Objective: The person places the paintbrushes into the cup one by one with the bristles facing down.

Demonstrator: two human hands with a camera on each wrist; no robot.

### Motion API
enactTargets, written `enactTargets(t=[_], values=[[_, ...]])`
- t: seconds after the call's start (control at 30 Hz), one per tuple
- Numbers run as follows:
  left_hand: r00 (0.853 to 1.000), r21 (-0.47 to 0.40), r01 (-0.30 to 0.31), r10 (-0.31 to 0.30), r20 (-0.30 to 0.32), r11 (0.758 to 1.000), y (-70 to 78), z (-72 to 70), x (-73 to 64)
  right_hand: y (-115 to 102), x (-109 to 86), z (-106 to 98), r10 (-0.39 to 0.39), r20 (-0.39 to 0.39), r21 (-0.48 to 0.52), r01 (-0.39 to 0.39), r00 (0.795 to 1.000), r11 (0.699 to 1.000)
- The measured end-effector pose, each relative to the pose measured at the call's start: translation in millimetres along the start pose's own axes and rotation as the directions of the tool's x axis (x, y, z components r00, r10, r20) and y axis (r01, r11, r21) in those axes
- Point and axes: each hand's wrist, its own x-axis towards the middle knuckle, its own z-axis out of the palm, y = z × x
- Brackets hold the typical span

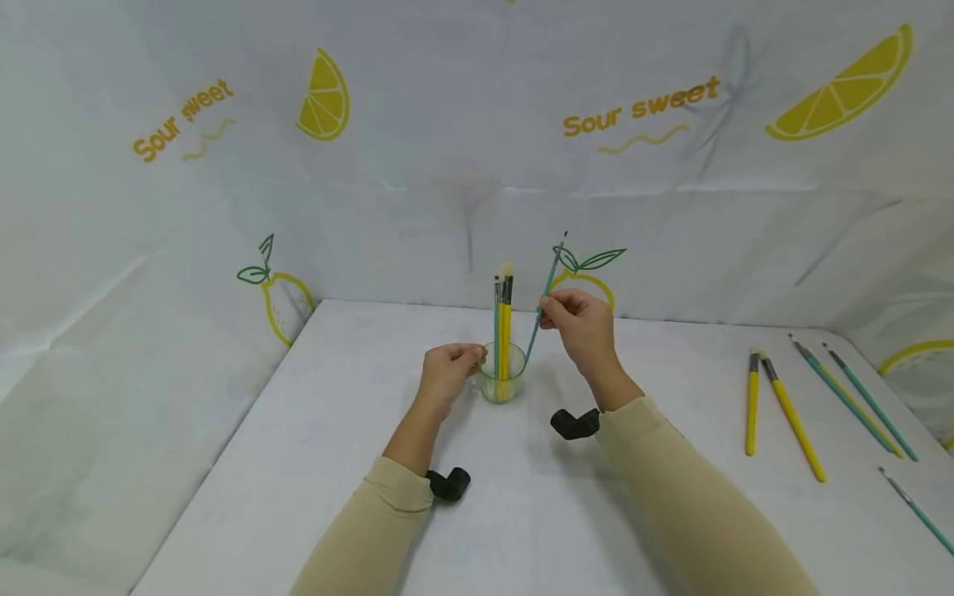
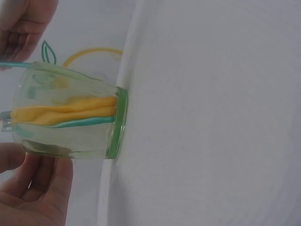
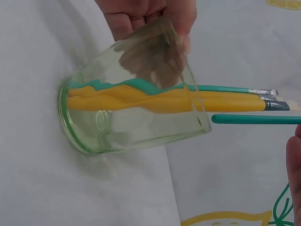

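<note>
A clear greenish glass [image 1: 516,387] stands upright on the white table, holding two yellow-handled paintbrushes [image 3: 155,102] and a teal one [image 3: 216,88], bristles up. My left hand [image 1: 445,377] grips the glass's left side at the rim, some of its fingers showing through the wall in the right wrist view. On the other side, my right hand [image 1: 581,327] pinches another teal paintbrush [image 1: 552,277] partway along its handle. That brush slants with its dark tip up and the handle's lower end at the rim. In the right wrist view, the handle end [image 3: 217,119] appears just above the rim.
Several more paintbrushes lie on the table to the right: yellow-handled ones [image 1: 793,420], teal ones [image 1: 872,403], and a separate teal one [image 1: 924,519] nearer the front. A white cloth with lemon prints [image 1: 417,207] hangs behind the table's back edge.
</note>
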Motion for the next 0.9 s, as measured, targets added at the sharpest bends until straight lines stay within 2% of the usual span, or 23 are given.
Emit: enactTargets(t=[0.1,0.23,0.53,0.73,0.9], values=[[1.0,0.001,-0.004,0.004,-0.003,1.0,0.0,0.5,0.6,-2.0,0.6,2.3,-0.008,-0.015,0.003,0.008,1.0,1.0],[1.0,-0.002,-0.008,0.008,-0.007,1.0,-0.5,0.4,0.9,0.8,-0.9,8.4,0.003,0.004,-0.004,-0.003,1.0,1.0],[1.0,-0.011,-0.005,0.005,-0.003,1.0,0.3,0.9,-0.9,21.2,-6.7,20.5,0.089,0.057,-0.043,-0.087,0.994,0.995],[1.0,-0.017,0.0,0.001,0.009,1.0,0.3,1.8,0.0,30.0,-9.7,24.6,0.198,0.098,-0.09,-0.189,0.975,0.978],[1.0,-0.02,0.008,-0.008,0.007,1.0,0.6,1.2,-0.1,32.7,-12.3,26.9,0.247,0.163,-0.17,-0.219,0.955,0.961]])
